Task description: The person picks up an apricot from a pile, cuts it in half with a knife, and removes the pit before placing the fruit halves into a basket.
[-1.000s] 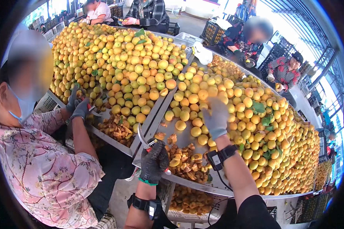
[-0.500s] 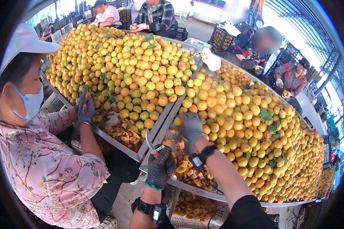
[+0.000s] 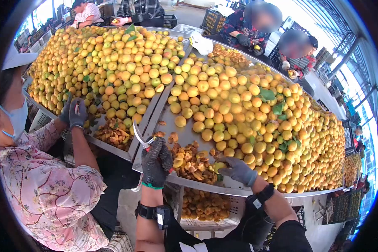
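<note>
My left hand [image 3: 156, 159], in a dark grey glove with a green cuff, is closed round the handle of a curved knife [image 3: 137, 133]. The hooked blade points up and away, and a bit of red handle shows at the fist. By the tray's front edge, my right hand [image 3: 238, 171] in a light grey glove pinches a yellow-green apricot [image 3: 219, 167] at its fingertips. Between the hands lie cut apricot pieces [image 3: 194, 161] on the metal tray [image 3: 188, 131]. Whole apricots [image 3: 235, 107] are heaped beyond.
A second tray at left bears another apricot heap [image 3: 109, 63]. Close on my left sits a co-worker [image 3: 50, 180] in a floral shirt, gloved hands at that tray. Other people sit across the table. Below the front edge stands a white crate [image 3: 235, 212] with cut fruit.
My right hand has come back from the heap to the tray's front edge, with an apricot now in its fingers. My left hand still grips the knife. The view has shifted.
</note>
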Demonstrator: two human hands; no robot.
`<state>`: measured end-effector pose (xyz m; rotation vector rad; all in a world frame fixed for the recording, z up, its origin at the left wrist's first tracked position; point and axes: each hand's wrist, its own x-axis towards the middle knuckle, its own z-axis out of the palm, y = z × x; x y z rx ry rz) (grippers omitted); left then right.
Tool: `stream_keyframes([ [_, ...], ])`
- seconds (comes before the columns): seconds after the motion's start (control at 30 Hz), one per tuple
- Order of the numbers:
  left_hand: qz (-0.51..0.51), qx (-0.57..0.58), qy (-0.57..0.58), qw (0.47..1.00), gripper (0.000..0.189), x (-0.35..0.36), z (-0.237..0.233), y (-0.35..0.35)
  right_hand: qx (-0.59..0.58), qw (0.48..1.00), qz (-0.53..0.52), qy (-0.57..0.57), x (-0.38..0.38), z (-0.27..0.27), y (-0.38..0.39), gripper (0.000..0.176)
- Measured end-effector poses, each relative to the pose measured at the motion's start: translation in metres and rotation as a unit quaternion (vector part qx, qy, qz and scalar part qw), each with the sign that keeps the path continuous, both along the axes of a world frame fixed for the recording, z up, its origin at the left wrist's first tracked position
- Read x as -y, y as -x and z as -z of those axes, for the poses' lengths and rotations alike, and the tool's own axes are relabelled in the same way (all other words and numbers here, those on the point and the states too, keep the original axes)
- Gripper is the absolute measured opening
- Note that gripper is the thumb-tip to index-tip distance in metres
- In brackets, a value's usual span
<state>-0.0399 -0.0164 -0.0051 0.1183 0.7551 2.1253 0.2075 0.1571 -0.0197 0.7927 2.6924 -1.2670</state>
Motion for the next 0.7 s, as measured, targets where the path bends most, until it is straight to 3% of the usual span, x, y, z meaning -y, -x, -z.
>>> stream_keyframes([
  [0.07,-0.013,0.011,0.007,1.000,0.007,0.002,-0.003,-0.001,0.064,0.990,0.061,-0.110,0.011,0.008,-0.010,0.043],
  [0.13,-0.005,0.016,0.001,1.000,0.007,0.004,0.001,0.000,0.124,0.982,0.098,-0.107,0.020,0.016,-0.010,0.042],
  [0.23,-0.018,-0.011,0.009,1.000,0.009,0.003,0.003,0.001,-0.023,0.984,0.131,0.121,0.030,0.021,-0.003,0.041],
  [0.27,-0.016,-0.010,0.011,1.000,0.009,0.003,0.002,0.001,-0.021,0.983,0.133,0.123,0.033,0.016,-0.001,0.041],
  [0.3,-0.014,-0.009,0.017,1.000,0.009,0.002,0.001,0.001,-0.097,0.923,0.178,0.326,0.035,0.013,-0.001,0.041],
  [0.33,-0.013,-0.009,0.020,1.000,0.010,0.002,0.001,0.000,-0.169,0.815,0.214,0.511,0.035,0.010,-0.001,0.042],
  [0.4,-0.018,-0.006,0.030,0.999,0.010,-0.001,0.002,-0.001,-0.204,0.805,0.183,0.526,0.031,0.005,0.002,0.042],
  [0.47,-0.026,-0.003,0.041,0.999,0.010,-0.002,0.001,0.001,-0.277,0.685,0.254,0.624,0.025,0.006,0.004,0.044],
  [0.5,-0.019,0.003,0.030,0.999,0.009,-0.002,-0.001,0.000,-0.276,0.685,0.254,0.625,0.018,0.014,0.002,0.044],
  [0.53,-0.013,0.009,0.019,1.000,0.009,-0.001,-0.001,-0.001,-0.254,0.833,0.204,0.447,0.008,0.024,-0.002,0.044],
  [0.57,-0.015,0.009,0.018,1.000,0.009,-0.001,0.001,-0.001,-0.218,0.935,0.142,0.243,0.000,0.033,-0.006,0.045],
  [0.6,-0.010,0.012,0.012,1.000,0.009,-0.001,0.003,-0.001,-0.217,0.935,0.140,0.243,-0.002,0.031,-0.002,0.045],
  [0.63,-0.006,0.014,0.006,1.000,0.008,0.000,0.005,0.000,-0.042,0.987,0.148,0.042,-0.003,0.029,0.006,0.048],
  [0.67,-0.008,0.014,0.006,1.000,0.008,0.000,0.005,0.001,0.135,0.967,0.144,-0.163,-0.001,0.029,0.014,0.052],
  [0.7,-0.007,0.018,0.002,1.000,0.008,0.001,0.005,0.003,0.123,0.961,0.140,-0.204,0.014,0.028,0.021,0.058],
])
